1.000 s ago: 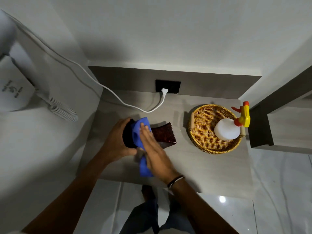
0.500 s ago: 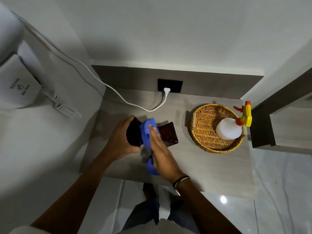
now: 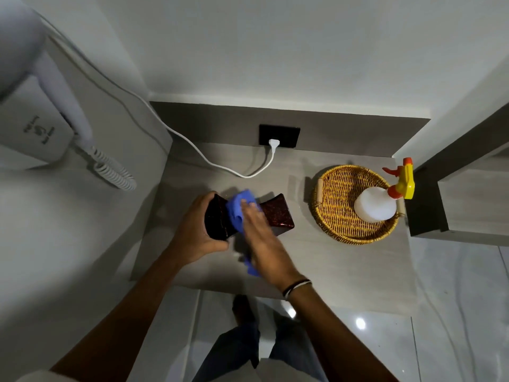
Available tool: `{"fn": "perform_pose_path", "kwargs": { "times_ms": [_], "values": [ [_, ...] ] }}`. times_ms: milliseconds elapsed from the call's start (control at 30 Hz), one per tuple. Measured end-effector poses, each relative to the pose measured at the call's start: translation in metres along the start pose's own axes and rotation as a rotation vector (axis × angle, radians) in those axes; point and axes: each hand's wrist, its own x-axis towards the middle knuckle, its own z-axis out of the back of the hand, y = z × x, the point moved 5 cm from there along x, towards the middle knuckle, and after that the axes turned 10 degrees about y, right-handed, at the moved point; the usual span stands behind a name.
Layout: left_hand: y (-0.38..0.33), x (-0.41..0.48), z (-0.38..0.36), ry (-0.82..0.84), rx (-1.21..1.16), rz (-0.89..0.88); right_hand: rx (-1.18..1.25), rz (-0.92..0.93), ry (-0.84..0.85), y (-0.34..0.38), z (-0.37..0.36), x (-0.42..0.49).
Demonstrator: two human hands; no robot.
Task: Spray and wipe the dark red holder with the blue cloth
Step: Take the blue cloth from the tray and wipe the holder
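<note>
The dark red holder point(image 3: 276, 216) lies on its side on the grey counter point(image 3: 344, 266), left of centre. My left hand point(image 3: 197, 235) grips its left end. A blue cloth point(image 3: 237, 207) is draped over the holder's middle, and my right hand point(image 3: 261, 238) presses flat on the cloth, with a loose end of cloth hanging below the palm. The white spray bottle point(image 3: 374, 204) with its yellow and orange trigger head stands in the wicker basket at the right, away from both hands.
A round wicker basket point(image 3: 338, 205) sits at the counter's right. A white cable point(image 3: 209, 161) runs from a black wall socket point(image 3: 279, 136) to a wall-mounted hair dryer point(image 3: 41, 106) on the left. A dark cabinet edge point(image 3: 424, 210) borders the basket.
My right hand with the blue cloth has slid to the right and slightly up along the holder. My left hand keeps its grip on the holder's left end.
</note>
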Motion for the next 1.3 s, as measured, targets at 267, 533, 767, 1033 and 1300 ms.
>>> {"fn": "perform_pose_path", "kwargs": {
  "times_ms": [267, 533, 767, 1033, 1300],
  "values": [
    [0.009, -0.005, 0.002, -0.070, -0.229, 0.106, 0.352, -0.490, -0.293, -0.082, 0.046, -0.040],
    [0.027, 0.005, -0.015, -0.102, -0.634, 0.353, 1.098, -0.642, -0.408, -0.100, 0.027, -0.041],
    [0.030, -0.007, -0.022, 0.155, -0.337, 0.158, 1.048, -0.687, -0.478, -0.104, 0.021, -0.042],
    [0.046, -0.008, -0.005, 0.021, -0.025, 0.073, 0.139, -0.406, -0.506, -0.020, 0.004, -0.033],
    [0.053, -0.011, -0.002, 0.023, 0.080, 0.056, -0.339, -0.165, -0.086, 0.005, -0.037, -0.011]
  ]
}}
